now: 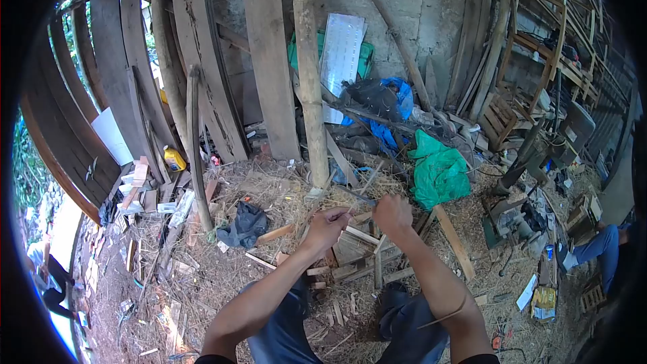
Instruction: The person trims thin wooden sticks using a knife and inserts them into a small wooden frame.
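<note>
My left hand (326, 228) is closed in a pinch around a thin pale wooden stick (350, 208), whose tip points up from the fingers. Close by on the right, my right hand (393, 217) is wrapped in a fist around what looks like a knife (359, 196). Its narrow dark blade juts out to the upper left, and the handle is hidden in my palm. The blade and the stick appear near each other, but I cannot tell if they touch. Below both hands stands a small wooden frame (377, 266) of narrow slats, between my knees.
Straw, shavings and wood offcuts litter the ground. A black plastic bag (244, 224) lies left, a green sack (438, 172) right. A wooden post (310, 94) rises ahead. Boards lean at left beside a yellow bottle (174, 159). Other people sit at both edges, one in blue trousers (598, 251).
</note>
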`<state>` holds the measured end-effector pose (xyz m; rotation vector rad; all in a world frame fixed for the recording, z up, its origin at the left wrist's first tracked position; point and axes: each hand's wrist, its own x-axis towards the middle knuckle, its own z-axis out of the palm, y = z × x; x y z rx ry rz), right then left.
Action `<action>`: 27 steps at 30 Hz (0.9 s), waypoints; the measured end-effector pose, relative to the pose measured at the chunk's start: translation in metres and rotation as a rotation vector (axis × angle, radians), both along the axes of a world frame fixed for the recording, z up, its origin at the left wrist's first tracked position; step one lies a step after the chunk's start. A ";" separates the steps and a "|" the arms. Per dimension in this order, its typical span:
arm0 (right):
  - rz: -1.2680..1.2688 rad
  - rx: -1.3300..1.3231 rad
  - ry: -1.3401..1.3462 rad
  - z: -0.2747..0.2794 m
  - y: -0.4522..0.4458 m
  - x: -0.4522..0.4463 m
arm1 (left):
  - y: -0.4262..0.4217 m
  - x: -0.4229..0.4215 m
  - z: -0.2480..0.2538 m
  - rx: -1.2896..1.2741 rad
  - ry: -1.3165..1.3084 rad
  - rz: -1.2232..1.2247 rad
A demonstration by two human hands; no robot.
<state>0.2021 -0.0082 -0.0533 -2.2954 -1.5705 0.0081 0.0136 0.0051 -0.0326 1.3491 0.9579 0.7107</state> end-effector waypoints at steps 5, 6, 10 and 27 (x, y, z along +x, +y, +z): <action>0.096 -0.130 0.002 0.002 0.002 -0.017 | 0.001 0.000 -0.020 0.028 -0.013 -0.003; 0.099 -0.132 0.005 -0.002 0.004 -0.012 | 0.001 0.000 -0.022 0.013 0.007 -0.004; 0.077 -0.103 -0.029 -0.003 0.013 -0.004 | 0.007 0.001 -0.027 0.060 0.108 0.001; -0.367 -0.013 0.072 -0.012 -0.009 0.092 | -0.019 -0.025 -0.011 0.236 0.166 -0.134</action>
